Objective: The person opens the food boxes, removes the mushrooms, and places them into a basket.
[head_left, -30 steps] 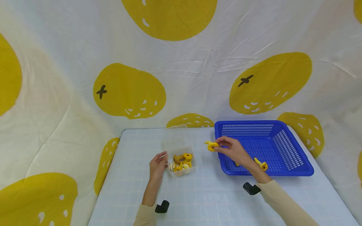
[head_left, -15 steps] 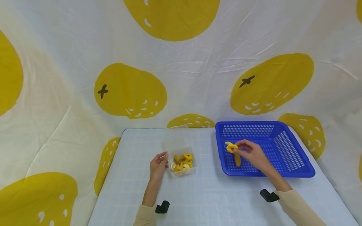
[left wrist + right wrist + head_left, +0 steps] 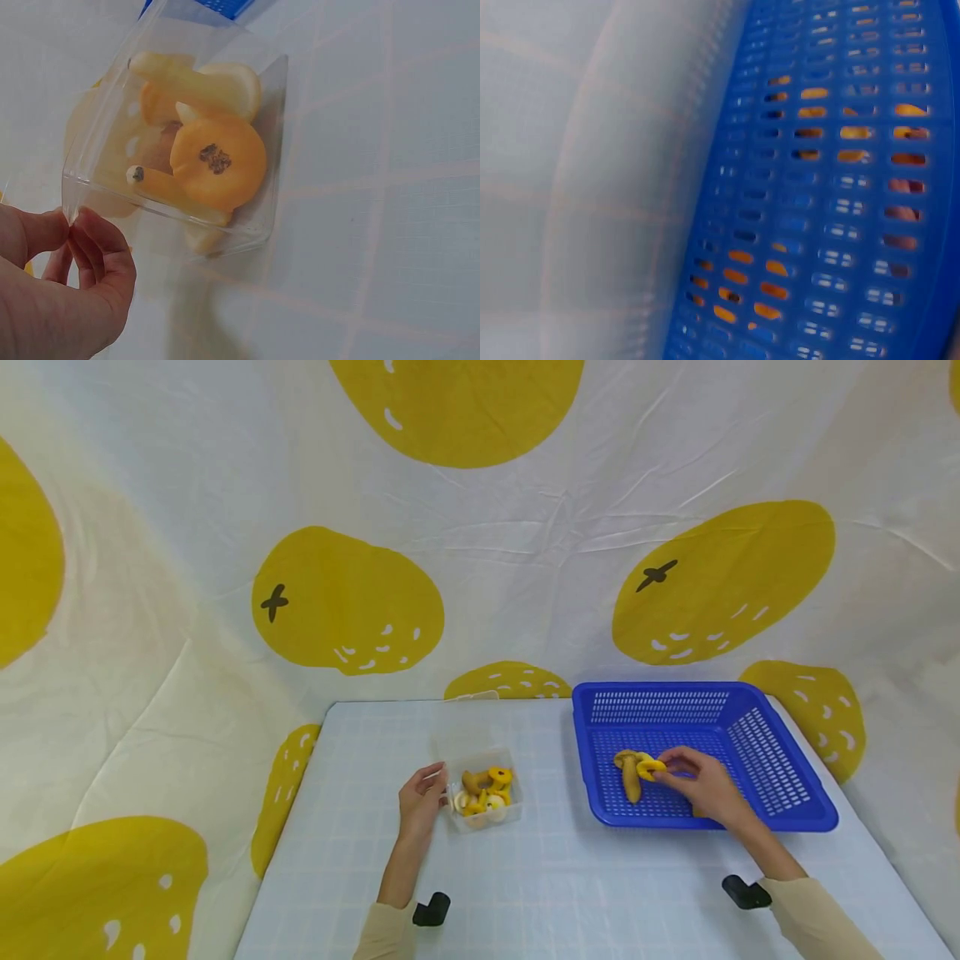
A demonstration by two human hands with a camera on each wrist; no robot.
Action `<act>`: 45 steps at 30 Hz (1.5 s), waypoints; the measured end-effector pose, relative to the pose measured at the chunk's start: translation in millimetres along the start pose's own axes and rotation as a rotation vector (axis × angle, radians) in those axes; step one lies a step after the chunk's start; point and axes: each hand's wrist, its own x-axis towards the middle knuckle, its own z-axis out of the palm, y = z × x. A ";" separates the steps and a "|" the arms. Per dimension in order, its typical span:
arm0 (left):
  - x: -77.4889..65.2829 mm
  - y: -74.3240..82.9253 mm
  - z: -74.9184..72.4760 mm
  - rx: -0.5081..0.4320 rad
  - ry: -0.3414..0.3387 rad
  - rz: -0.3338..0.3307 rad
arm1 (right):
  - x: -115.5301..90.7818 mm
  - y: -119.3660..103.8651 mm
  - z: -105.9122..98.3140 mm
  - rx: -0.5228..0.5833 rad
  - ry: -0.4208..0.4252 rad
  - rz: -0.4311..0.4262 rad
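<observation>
My left hand [image 3: 420,802] pinches the left edge of a small clear plastic box [image 3: 259,236], thumb and fingertips meeting at its rim in the left wrist view. Inside the box lie several yellow, tan and cream pieces, among them a round orange one [image 3: 217,161] with a dark centre. My right hand [image 3: 708,785] is low inside a blue basket [image 3: 810,810], its fingertips pinching a yellow mushroom-shaped piece [image 3: 649,767]. Just left of that piece lies a brownish mushroom-shaped piece [image 3: 632,779]. In the right wrist view the basket's slotted wall mostly hides the hand and the pieces.
The box's clear lid [image 3: 467,727] stands raised behind it. Another yellow piece [image 3: 699,812] peeks out under my right hand in the basket. A pale checked cloth [image 3: 547,885] covers the table, and a fruit-print sheet [image 3: 525,568] hangs behind.
My right hand has carried the yellow mushroom-shaped piece rightward from the basket's left rim and down into the basket, beside the brownish one. My left hand keeps its hold on the box.
</observation>
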 end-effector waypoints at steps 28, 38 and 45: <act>1.0 -2.3 -1.2 -0.004 -0.004 -0.014 | 16.4 -11.0 13.5 -0.182 -0.132 -0.083; 3.4 -3.8 -1.2 -0.002 0.003 -0.015 | 33.4 -59.1 38.5 -0.021 -0.084 -0.132; 0.6 2.3 0.1 -0.019 0.006 -0.073 | 46.0 -76.2 59.3 0.028 -0.072 -0.162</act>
